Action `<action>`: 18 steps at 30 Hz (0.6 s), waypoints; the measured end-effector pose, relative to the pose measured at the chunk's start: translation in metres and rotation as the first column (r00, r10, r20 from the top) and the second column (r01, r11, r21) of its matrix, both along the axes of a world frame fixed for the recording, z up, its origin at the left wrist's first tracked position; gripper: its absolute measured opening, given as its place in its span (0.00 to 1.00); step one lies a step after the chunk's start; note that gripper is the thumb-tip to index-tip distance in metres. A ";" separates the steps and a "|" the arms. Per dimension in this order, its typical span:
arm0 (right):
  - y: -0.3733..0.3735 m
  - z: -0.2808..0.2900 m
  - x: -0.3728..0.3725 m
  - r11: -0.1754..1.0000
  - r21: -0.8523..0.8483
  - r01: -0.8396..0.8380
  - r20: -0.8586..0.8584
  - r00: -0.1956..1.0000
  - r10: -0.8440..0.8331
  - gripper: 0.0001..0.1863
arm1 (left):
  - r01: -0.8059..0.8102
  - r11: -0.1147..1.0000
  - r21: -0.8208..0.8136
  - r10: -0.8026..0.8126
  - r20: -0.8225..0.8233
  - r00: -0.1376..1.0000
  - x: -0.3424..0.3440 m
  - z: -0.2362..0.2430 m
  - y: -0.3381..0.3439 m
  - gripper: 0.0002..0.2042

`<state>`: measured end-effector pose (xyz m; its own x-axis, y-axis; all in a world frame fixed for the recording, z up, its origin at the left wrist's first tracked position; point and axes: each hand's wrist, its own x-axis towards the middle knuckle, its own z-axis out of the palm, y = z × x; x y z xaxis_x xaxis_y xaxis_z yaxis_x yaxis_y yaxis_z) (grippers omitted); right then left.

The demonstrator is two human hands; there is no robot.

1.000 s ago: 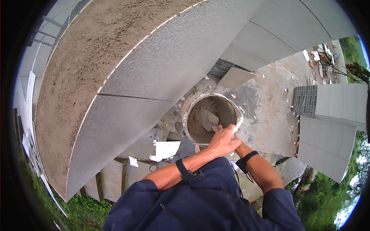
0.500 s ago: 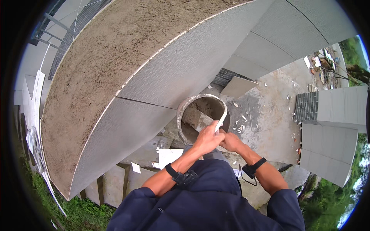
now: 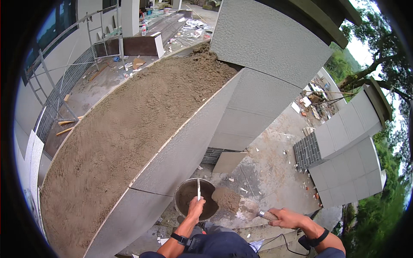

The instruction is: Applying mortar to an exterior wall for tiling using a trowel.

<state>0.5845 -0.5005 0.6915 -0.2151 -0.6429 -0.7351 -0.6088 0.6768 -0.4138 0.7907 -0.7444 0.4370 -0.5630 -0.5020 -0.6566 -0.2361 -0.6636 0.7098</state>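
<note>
Left hand (image 3: 196, 209) on a bucket's handle, right hand (image 3: 288, 218) on a loaded trowel

In the head view, the left hand is closed around the pale handle (image 3: 198, 188) of a round bucket (image 3: 186, 185), near the lower middle. The bucket is beside the grey facing panels (image 3: 185, 150) of a low curved wall; whether its base touches the ground cannot be told. Its mouth faces up, showing a brownish-grey inside.

The right hand, out to the right, is wrapped around the grip of a trowel (image 3: 248, 208). The blade points left toward the bucket and carries a heap of brown mortar (image 3: 226, 199) on its far end, close to the bucket's right rim. Whether heap and rim touch is unclear. Each wrist has a black strap, and a thin black cable (image 3: 292, 249) curves below the right forearm.

A broad, rough bed of brown mortar (image 3: 129, 112) covers the wall's top, meeting a grey-clad pillar (image 3: 266, 38) at its far end. A loose beige tile (image 3: 230, 162) leans at the pillar's foot. Pale scraps dot the concrete floor (image 3: 275, 176). A metal scaffold (image 3: 52, 89) stands at the left; trees (image 3: 374, 47) rise at the right.
</note>
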 end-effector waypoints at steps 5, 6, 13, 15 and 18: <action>-0.065 0.133 -0.013 0.998 -0.001 0.070 -0.118 0.991 -0.070 0.23 | 0.070 0.997 -0.038 -0.068 0.036 0.997 0.002 -0.012 -0.002 0.09; -0.081 0.150 -0.017 0.994 -0.023 0.111 -0.125 0.986 -0.113 0.23 | 0.053 0.997 -0.049 -0.052 0.026 0.998 0.005 -0.017 -0.003 0.09; -0.226 0.206 -0.061 0.872 -0.440 0.213 0.244 0.963 -0.112 0.19 | 0.110 0.984 -0.141 -0.091 0.137 0.986 0.029 -0.035 0.002 0.18; -0.286 0.208 -0.083 0.833 -0.485 0.268 0.332 0.937 -0.109 0.16 | 0.147 0.978 -0.146 -0.120 0.177 0.977 0.025 -0.038 0.003 0.19; -0.363 0.187 -0.124 0.746 -0.470 0.471 0.460 0.852 -0.248 0.12 | 0.172 0.973 -0.156 -0.149 0.149 0.977 0.019 -0.034 0.002 0.19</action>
<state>0.4603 -0.8638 0.8786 -0.3193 -0.8807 -0.3500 -0.1061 0.4002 -0.9103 0.8095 -0.7421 0.4031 -0.5568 -0.5211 -0.6469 -0.4318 -0.4836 0.7613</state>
